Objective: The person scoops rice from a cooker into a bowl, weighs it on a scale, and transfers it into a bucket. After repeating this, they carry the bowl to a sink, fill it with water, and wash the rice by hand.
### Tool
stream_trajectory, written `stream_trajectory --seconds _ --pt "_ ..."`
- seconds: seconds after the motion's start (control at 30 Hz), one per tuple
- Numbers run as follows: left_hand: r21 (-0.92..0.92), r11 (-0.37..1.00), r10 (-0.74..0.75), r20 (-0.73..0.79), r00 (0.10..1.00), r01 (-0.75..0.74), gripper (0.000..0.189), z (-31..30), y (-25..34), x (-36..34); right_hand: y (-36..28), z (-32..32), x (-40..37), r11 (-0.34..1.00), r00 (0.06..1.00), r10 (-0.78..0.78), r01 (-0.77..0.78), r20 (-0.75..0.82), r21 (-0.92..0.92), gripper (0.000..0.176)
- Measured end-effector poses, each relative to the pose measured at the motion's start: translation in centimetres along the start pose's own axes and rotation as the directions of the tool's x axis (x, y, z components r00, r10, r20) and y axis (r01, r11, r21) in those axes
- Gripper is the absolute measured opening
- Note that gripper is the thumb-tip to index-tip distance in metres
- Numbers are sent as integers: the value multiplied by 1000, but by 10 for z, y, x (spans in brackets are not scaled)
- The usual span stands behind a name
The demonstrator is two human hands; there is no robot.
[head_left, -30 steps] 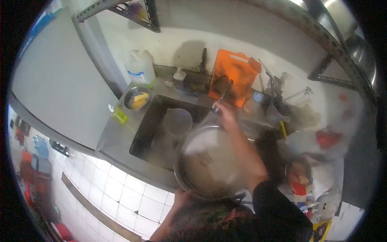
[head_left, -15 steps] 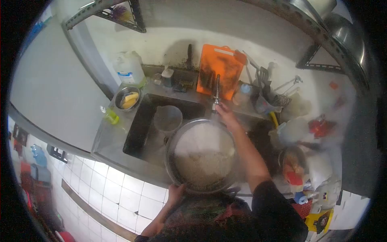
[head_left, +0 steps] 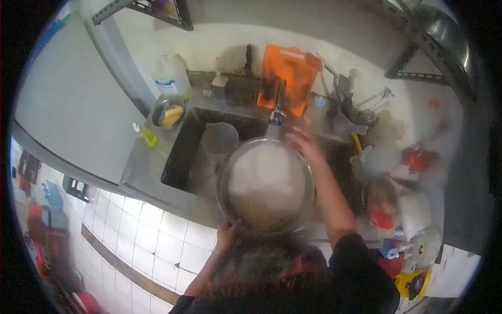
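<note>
- Left hand (head_left: 228, 232) grips the near rim of the metal bowl (head_left: 265, 184) held over the sink (head_left: 180, 157).
- Right hand (head_left: 303, 144) rests open at the bowl's far rim, just beside the faucet (head_left: 277, 112).

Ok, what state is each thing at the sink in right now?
Large round metal bowl: holds white rice, over the sink.
Left hand: gripping its near rim.
Right hand: at far rim, grip unclear.
Clear plastic jug: upright in sink.
Orange cutting board: propped upright behind sink.

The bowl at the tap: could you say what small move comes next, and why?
Probably shut the tap with the right hand: the bowl looks full of cloudy water, that hand is beside the tap, the left hand holds the rim.
</note>
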State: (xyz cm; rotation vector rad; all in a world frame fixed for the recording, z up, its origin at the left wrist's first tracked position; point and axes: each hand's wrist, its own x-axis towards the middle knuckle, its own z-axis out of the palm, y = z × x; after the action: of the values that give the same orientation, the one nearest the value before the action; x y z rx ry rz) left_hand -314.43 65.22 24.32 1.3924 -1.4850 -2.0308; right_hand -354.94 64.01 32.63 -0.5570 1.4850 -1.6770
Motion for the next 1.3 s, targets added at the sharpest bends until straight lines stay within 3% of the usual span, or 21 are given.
stream_trajectory --seconds 0.1,0.2,0.3,0.43,0.47,0.6,0.67,0.77,0.9,0.97,1.1,1.17,1.23,1.3 --pt "224 975 13 -22 1000 -8 31 7 27 -19 -3 -21 -36 1000 999 4 -4 -51 -11 43" --pt "156 988 -22 33 999 16 32 7 21 -22 11 -50 -64 993 971 35 -60 -235 -97 29" --pt "-26 1000 -7 35 999 8 36 13 36 -34 47 -82 -86 984 932 39 -98 -361 -147 21" --pt "-1 993 -116 58 992 116 41 10 40 -38 59 -70 -127 937 891 67 -211 -449 -279 20" --pt "-15 993 -119 65 991 120 41 11 43 -40 62 -67 -134 945 920 18 -143 -392 -293 26" --pt "-117 985 -121 62 991 127 40 13 40 -46 93 -72 -140 950 915 10 -134 -404 -280 33" --pt "-63 985 -156 76 985 161 39 9 31 -44 81 -61 -144 935 900 40 -186 -434 -301 36" --pt "-66 976 -199 104 975 206 36 7 32 -46 93 -66 -146 949 910 -11 -121 -414 -292 37" --pt "-130 985 -91 137 986 109 33 0 23 -47 73 -65 -150 938 911 90 -213 -403 -273 40" --pt "-150 976 -143 112 983 159 33 -16 2 -49 49 -67 -156 917 912 145 -270 -383 -295 44" --pt "-182 973 -127 102 987 144 31 -52 0 -55 -55 -62 -188 968 975 -2 -54 -224 -245 44" --pt "-168 980 -107 38 994 112 31 -62 7 -53 -110 -49 -213 951 969 -195 150 -150 -269 45" --pt "-142 988 -55 -22 998 52 32 -69 12 -44 -135 -52 -230 882 892 -440 406 -109 -237 46" --pt "-114 993 20 -98 995 -31 31 -65 23 -34 -131 -66 -239 760 752 -648 648 -120 -39 50"
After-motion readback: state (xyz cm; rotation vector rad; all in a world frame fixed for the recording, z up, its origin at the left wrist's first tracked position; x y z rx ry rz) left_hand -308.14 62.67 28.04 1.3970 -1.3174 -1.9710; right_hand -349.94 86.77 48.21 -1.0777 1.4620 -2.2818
